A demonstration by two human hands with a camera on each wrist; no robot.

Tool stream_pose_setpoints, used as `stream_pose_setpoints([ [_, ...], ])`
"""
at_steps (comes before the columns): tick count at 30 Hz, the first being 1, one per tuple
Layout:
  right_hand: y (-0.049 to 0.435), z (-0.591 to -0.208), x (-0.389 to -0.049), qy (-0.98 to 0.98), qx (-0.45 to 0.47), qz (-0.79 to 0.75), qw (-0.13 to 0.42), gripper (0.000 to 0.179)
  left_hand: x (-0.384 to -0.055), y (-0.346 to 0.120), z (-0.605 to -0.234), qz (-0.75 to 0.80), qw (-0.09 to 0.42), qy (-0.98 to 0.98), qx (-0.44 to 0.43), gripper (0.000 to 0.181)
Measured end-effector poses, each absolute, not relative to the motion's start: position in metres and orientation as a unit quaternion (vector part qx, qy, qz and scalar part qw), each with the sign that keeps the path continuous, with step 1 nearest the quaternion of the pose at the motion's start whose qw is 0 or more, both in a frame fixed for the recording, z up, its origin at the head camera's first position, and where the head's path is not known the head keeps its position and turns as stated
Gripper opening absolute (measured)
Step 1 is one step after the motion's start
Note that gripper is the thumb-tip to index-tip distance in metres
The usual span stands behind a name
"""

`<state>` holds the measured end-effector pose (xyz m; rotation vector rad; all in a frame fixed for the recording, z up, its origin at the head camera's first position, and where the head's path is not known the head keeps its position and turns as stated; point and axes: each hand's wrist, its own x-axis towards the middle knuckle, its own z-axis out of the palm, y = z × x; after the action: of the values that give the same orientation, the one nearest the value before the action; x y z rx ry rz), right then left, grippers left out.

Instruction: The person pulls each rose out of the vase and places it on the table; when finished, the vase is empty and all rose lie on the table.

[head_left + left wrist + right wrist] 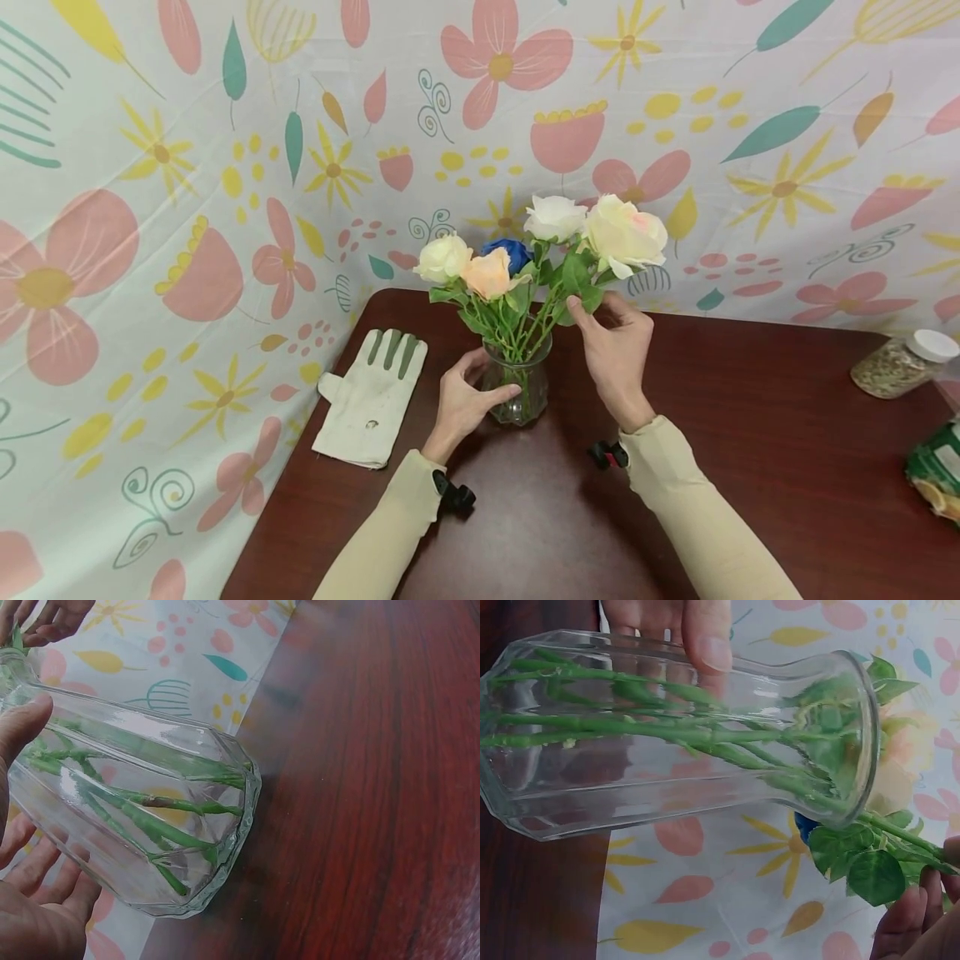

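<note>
A clear faceted glass vase (pixel 534 398) stands on the table, holding several artificial roses. My left hand (pixel 467 402) grips its body from the left, thumb across the front and fingers behind. Green stems (pixel 652 729) show through the glass, some reaching down to its base. At the right of the bunch, my right hand (pixel 621 354) pinches the leafy stem of the large cream rose (pixel 624 233) above the vase's rim. Beside that bloom are a white rose (pixel 553 218), a blue rose (pixel 512 253), a peach rose (pixel 489 273) and a smaller cream rose (pixel 442 257).
A white glove (pixel 363 408) with green-grey fingers lies left of the vase. Over at the right are a white-lidded jar (pixel 896 367) and a green package (pixel 937 467). Flower-patterned cloth (pixel 337 100) hangs behind and left of the dark wooden table (pixel 750 400).
</note>
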<state>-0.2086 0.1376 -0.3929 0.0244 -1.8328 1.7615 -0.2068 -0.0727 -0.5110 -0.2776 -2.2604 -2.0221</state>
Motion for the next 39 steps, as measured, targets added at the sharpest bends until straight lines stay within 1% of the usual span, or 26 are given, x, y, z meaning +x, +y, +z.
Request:
stream_pose_setpoints([
  [8, 0.143, -0.388, -0.206, -0.687, 0.038, 0.656, 0.311, 0.016, -0.207, -0.073, -0.51, -0.664, 0.046, -0.741, -0.091, 0.064],
  [12, 0.148, -0.385, -0.206, -0.684, 0.053, 0.657, 0.312, 0.02, -0.208, -0.073, -0.51, -0.665, 0.049, -0.74, -0.09, 0.063],
  [16, 0.152, -0.383, -0.207, -0.685, 0.066, 0.661, 0.3, 0.023, -0.207, -0.072, -0.509, -0.665, 0.049, -0.74, -0.089, 0.063],
  [20, 0.156, -0.384, -0.208, -0.701, 0.078, 0.651, 0.28, 0.024, -0.207, -0.073, -0.51, -0.665, 0.047, -0.74, -0.09, 0.063],
  [24, 0.159, -0.384, -0.208, -0.717, 0.09, 0.635, 0.272, 0.024, -0.206, -0.072, -0.511, -0.664, 0.048, -0.741, -0.088, 0.063],
  [27, 0.161, -0.382, -0.207, -0.72, 0.088, 0.633, 0.269, 0.024, -0.206, -0.072, -0.511, -0.664, 0.048, -0.74, -0.089, 0.063],
  [31, 0.162, -0.376, -0.204, -0.714, 0.079, 0.645, 0.262, 0.028, -0.206, -0.072, -0.511, -0.665, 0.048, -0.74, -0.089, 0.063],
  [34, 0.163, -0.373, -0.205, -0.712, 0.077, 0.645, 0.268, 0.027, -0.207, -0.072, -0.511, -0.665, 0.048, -0.74, -0.088, 0.063],
  [39, 0.164, -0.37, -0.207, -0.722, 0.065, 0.625, 0.29, 0.019, -0.206, -0.072, -0.511, -0.665, 0.045, -0.74, -0.084, 0.063],
])
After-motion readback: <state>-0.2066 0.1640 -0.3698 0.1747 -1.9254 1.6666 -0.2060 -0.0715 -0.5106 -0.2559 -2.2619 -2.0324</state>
